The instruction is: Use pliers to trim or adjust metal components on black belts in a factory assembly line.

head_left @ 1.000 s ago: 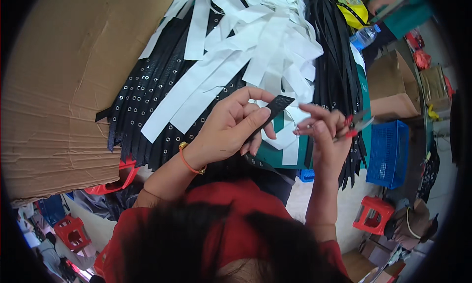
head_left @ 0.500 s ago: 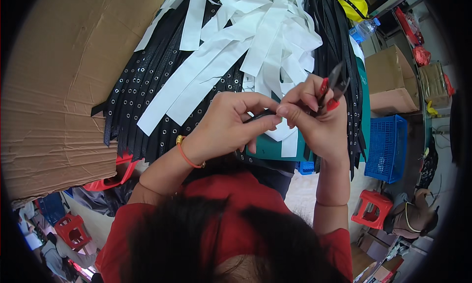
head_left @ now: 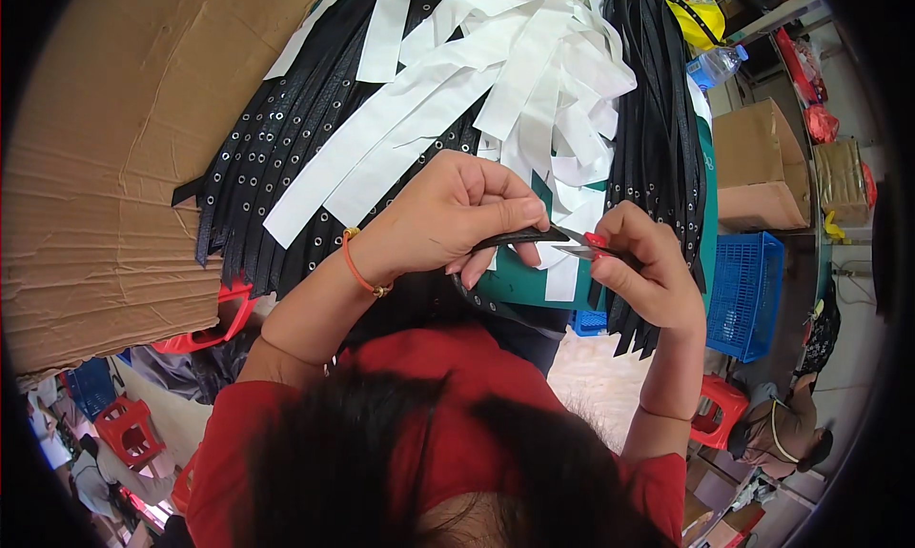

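Observation:
My left hand (head_left: 453, 210), with an orange cord bracelet at its wrist, pinches the end of a black strap (head_left: 522, 236) between thumb and fingers. Facing it, my right hand (head_left: 648, 267) grips small scissors (head_left: 578, 250) with red on the handles. Their blades are parted and point left, right at the strap's tip; whether they touch it I cannot tell. Beneath the hands lies a green mat (head_left: 510, 283). White strips (head_left: 410, 110) are heaped beyond, over black straps with metal eyelets (head_left: 262, 152). More black straps (head_left: 658, 119) hang together on the right.
A large cardboard sheet (head_left: 105, 167) flanks the left side. At the right stand a cardboard box (head_left: 758, 157), a blue plastic basket (head_left: 743, 295) and a red stool (head_left: 720, 410). A plastic bottle (head_left: 715, 65) lies at the far right. Other people (head_left: 782, 429) sit at both sides.
My right hand has swung the scissors from pointing up and away to pointing left at the strap. Its fingertips have left my left hand and moved right.

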A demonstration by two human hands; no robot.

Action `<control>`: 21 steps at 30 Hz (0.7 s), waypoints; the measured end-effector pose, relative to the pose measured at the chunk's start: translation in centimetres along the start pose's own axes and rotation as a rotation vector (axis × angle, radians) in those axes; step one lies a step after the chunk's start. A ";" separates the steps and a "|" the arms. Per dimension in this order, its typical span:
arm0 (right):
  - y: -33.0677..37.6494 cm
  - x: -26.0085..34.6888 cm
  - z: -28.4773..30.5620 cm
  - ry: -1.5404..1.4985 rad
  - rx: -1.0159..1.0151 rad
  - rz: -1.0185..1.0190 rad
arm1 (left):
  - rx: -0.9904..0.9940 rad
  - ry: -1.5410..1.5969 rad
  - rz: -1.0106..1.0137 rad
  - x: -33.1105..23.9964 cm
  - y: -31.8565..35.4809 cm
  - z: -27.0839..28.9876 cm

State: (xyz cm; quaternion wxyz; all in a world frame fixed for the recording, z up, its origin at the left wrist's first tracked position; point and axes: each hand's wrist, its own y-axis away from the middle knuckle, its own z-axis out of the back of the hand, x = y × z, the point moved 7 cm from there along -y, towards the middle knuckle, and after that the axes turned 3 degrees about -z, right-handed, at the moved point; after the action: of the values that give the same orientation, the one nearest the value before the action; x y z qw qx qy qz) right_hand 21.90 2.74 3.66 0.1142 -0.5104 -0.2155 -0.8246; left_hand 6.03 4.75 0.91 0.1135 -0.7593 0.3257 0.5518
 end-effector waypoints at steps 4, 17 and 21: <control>-0.3 0.2 0.6 0.032 -0.050 0.075 | -0.009 -0.019 0.014 0.5 0.0 0.0; -2.6 -1.8 -0.2 -0.191 0.103 0.212 | 0.147 0.171 0.133 0.8 -0.3 -0.8; -2.7 -2.7 -0.6 -0.284 0.091 0.151 | 0.155 0.198 0.123 0.7 -0.4 -0.9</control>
State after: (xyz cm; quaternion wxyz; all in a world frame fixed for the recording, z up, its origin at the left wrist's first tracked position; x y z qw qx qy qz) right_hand 21.47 4.78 0.39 0.1672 -0.6308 -0.2278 -0.7227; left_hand 7.08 4.31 0.48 0.1050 -0.7774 0.4230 0.4535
